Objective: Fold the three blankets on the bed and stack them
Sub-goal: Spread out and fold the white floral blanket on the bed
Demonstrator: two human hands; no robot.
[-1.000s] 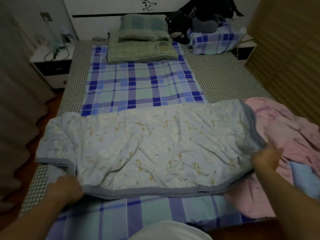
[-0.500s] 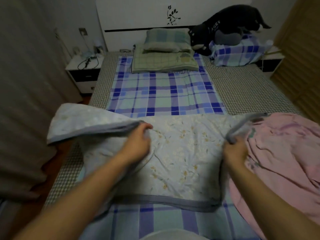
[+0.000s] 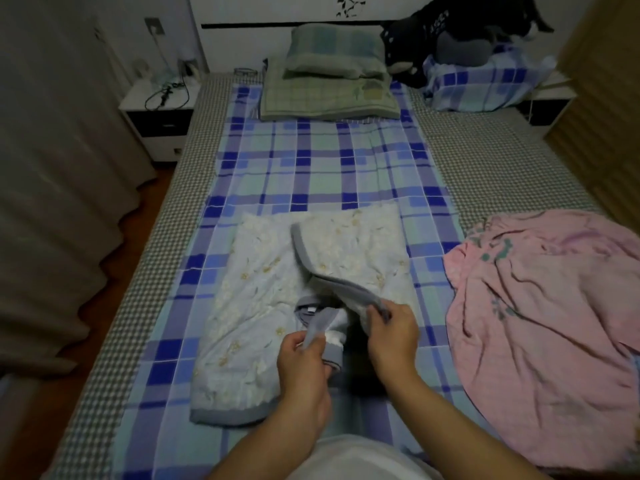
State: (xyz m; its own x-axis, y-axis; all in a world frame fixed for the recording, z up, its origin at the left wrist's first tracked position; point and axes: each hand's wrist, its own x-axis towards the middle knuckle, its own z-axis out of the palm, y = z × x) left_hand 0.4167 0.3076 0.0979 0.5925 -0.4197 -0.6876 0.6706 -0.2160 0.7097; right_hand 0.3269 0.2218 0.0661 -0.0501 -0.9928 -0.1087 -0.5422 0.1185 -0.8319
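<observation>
A pale blue floral blanket (image 3: 263, 306) with a grey border lies folded narrow at the near middle of the bed. My left hand (image 3: 304, 362) pinches a grey-edged corner of it near its right side. My right hand (image 3: 391, 327) grips the grey border of a flap that rises from the blanket's right half. A pink blanket (image 3: 547, 327) lies crumpled and unfolded on the bed at the right. A blue plaid blanket (image 3: 322, 171) is spread flat under the floral one, running up the bed.
The bed (image 3: 491, 157) has a small-check sheet. At its head lie a green pillow (image 3: 332, 53) on a folded green cover, a dark plush toy (image 3: 450, 26) and a plaid bundle (image 3: 485, 81). A nightstand (image 3: 156, 112) stands left, a curtain (image 3: 52, 168) beside it.
Both hands brought the two ends of the floral blanket in toward the middle. The blanket went from a wide strip to a narrow fold, and the hands now meet over its right side.
</observation>
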